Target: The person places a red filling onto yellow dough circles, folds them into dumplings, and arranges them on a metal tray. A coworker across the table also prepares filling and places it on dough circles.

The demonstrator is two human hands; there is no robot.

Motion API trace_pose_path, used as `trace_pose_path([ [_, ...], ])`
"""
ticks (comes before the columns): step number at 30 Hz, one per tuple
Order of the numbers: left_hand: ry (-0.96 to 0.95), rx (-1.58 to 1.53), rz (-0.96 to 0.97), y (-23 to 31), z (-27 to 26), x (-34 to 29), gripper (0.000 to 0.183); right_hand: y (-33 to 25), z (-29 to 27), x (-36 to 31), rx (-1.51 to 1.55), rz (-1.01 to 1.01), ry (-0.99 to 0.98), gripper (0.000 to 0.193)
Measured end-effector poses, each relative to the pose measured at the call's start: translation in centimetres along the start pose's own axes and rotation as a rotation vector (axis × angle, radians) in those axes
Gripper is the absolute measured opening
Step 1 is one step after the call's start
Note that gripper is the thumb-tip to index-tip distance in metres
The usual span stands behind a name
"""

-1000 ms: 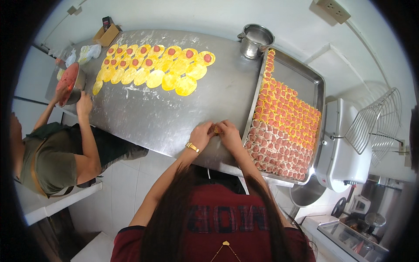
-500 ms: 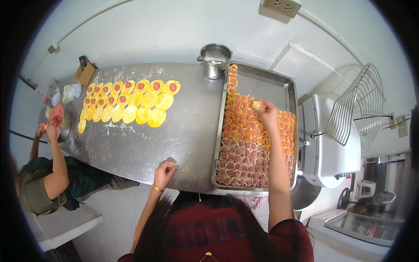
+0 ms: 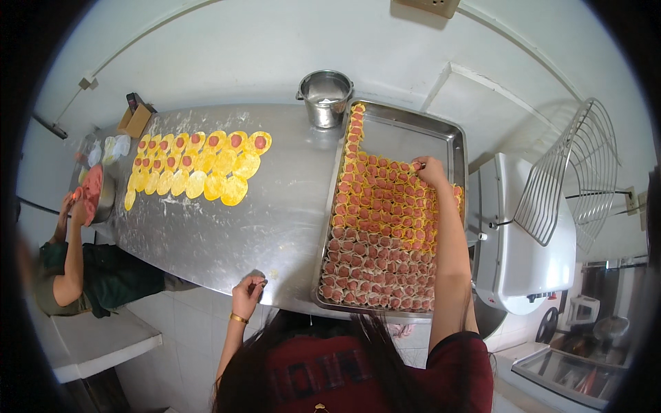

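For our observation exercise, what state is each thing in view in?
Table, streaked white
Yellow wrappers, flat, some topped with pink filling
Tray, partly filled
Dumplings, open-topped
Metal pot, uncovered
Cardboard box, open
Filling bowl, uncovered
Left hand, fingers bent
Right hand, fingertips at the dumplings' far edge

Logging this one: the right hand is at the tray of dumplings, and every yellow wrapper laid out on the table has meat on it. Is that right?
Not quite: only some of the yellow wrappers on the table have meat on them. The head view shows the row nearest the person bare. The right hand is at the tray of dumplings, as stated.
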State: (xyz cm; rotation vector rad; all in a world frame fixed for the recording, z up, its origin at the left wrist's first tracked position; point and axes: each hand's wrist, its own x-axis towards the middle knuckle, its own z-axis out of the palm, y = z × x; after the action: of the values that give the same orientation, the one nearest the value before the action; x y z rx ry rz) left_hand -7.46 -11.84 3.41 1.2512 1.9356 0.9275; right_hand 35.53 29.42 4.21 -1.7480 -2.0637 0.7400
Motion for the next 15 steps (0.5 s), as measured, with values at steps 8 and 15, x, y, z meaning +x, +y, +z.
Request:
trace_pose_path([
  [8,-0.05,-0.036,-0.045,0.7,0.7,-0.1,0.011,-1.1,-0.9,-0.9,-0.057,-0.074,-0.057,0.034],
  [15,-0.056,-0.031,0.019,0.7,0.4,0.2,0.009,-1.9,-1.4,-0.9,0.134,0.111,-0.097,0.037],
])
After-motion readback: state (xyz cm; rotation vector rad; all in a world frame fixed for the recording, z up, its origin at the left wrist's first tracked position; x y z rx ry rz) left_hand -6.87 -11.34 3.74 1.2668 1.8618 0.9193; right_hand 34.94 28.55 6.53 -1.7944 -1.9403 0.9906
